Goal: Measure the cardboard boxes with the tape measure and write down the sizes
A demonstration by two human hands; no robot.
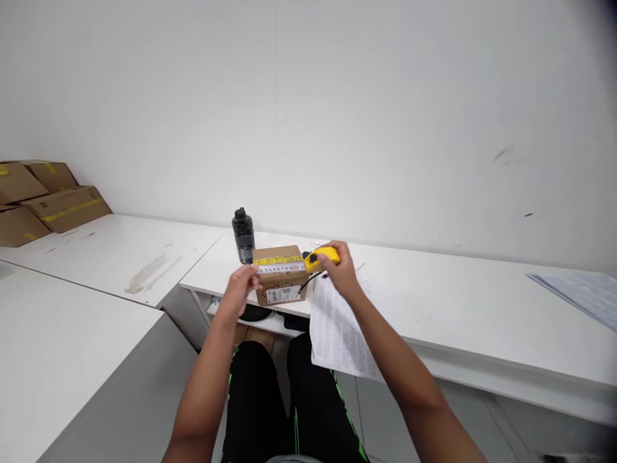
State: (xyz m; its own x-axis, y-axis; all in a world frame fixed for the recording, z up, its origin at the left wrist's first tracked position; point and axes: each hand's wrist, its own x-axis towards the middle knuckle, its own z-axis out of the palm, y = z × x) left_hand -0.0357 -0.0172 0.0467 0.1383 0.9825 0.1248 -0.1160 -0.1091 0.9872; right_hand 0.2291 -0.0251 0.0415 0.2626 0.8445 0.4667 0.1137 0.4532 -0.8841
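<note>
My right hand (341, 267) is wrapped round the yellow case of a tape measure (315, 258). Its pale blade (282, 268) stretches leftward to my left hand (243, 283), whose fingers pinch the free end. Behind and below the blade, a small cardboard box (277, 253) stands at the table's front edge. Yellow tape crosses its top, and a white label (283, 294) and handwriting show on its front. The blade runs level across the box; whether it touches the cardboard I cannot tell. A dark cord (308, 281) hangs by the box's right side.
A black bottle (243, 235) stands behind the box to the left. Printed sheets (332, 328) overhang the table's front edge on the right, and more papers (581, 292) lie at far right. Cardboard boxes (67, 209) are stacked at far left. A white wall (308, 116) rises behind.
</note>
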